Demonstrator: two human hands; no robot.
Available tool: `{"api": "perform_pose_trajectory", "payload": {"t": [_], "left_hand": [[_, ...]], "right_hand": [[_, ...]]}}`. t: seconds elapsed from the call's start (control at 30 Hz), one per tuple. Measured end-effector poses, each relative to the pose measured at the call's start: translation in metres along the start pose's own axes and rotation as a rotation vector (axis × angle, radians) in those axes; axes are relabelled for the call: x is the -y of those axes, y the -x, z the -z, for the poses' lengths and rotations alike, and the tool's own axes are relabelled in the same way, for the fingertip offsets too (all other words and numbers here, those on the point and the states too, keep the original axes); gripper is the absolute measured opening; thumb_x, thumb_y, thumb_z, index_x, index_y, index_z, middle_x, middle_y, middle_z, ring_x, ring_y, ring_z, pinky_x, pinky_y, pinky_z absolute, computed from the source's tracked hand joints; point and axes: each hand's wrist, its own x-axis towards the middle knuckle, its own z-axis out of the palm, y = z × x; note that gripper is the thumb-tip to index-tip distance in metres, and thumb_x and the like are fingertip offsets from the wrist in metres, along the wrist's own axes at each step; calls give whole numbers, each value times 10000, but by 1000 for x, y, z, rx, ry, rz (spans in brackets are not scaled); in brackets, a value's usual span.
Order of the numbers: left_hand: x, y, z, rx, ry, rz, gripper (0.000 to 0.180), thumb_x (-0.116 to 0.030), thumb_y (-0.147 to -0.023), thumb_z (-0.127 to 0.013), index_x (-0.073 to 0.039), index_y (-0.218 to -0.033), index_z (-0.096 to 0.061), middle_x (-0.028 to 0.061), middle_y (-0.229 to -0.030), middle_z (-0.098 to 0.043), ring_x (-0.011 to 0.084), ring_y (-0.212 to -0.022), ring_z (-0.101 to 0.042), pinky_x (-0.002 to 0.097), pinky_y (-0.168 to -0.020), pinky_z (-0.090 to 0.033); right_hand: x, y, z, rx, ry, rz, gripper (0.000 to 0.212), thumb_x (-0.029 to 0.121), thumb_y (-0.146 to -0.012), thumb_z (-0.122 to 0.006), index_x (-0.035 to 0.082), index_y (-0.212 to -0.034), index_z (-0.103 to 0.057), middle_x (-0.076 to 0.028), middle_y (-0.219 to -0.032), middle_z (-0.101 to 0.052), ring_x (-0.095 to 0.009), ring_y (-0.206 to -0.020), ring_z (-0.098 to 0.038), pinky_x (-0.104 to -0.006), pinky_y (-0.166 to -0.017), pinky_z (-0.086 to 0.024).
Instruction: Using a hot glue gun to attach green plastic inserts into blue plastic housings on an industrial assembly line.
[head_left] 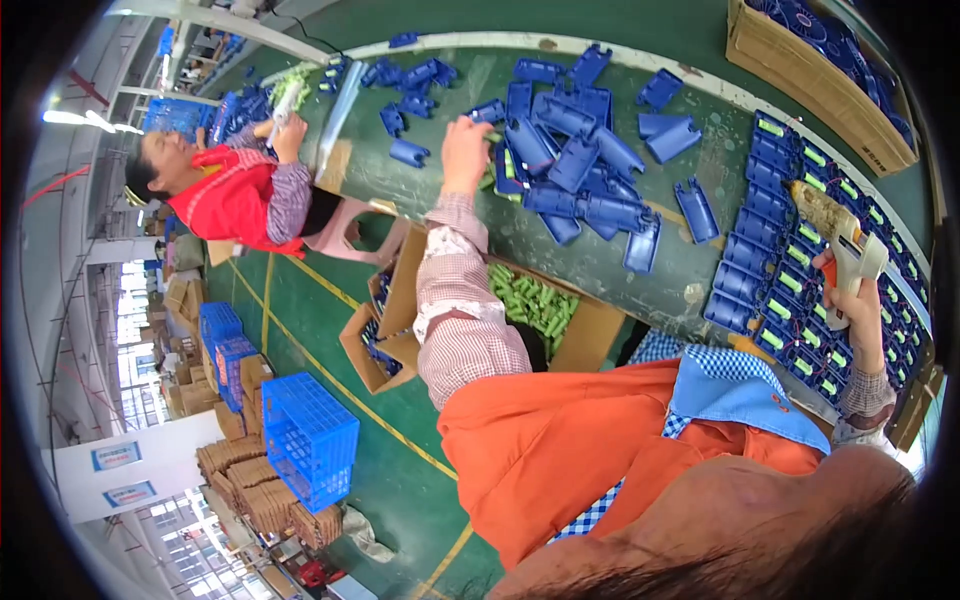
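Observation:
My left hand reaches over the green workbench, its fingers curled together at a small green battery cell. The grip is partly hidden. A few more green cells lie close by the fingers, at the left side of a loose heap of curved blue plastic shells. At the right, my right hand is closed round a cream hot glue gun with an orange trigger. Its stained nozzle hangs over rows of blue shells, many with a green cell and thin wires inside.
Below the bench edge stands a carton of green cells, with another carton left of it. A carton of round blue parts stands at top right. A co-worker sits at left beside a stool. Blue crates stand on the floor.

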Motion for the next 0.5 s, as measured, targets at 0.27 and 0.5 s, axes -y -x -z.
{"api": "perform_pose_trajectory", "payload": {"t": [0.27,0.5], "left_hand": [[9,-10,-5,87,-57,-68,195,-13,-735,-582,-70,-915,-632,119,-931,-542,319,-911,-572,419,-751,-500],[-10,-15,47,-311,350,264,224,102,-721,-586,-11,-913,-612,92,-913,-543,211,-750,-575,289,-661,-477]], "right_hand": [[11,-8,-14,-35,-11,-38,595,91,-681,-596,-6,-1248,-447,-97,-1025,-586,-91,-630,-518,-229,-565,-452],[13,-12,-16,-46,-65,-81,659,22,-619,-581,-15,-1262,-441,-107,-990,-582,-113,-665,-542,-236,-573,-481]]}}
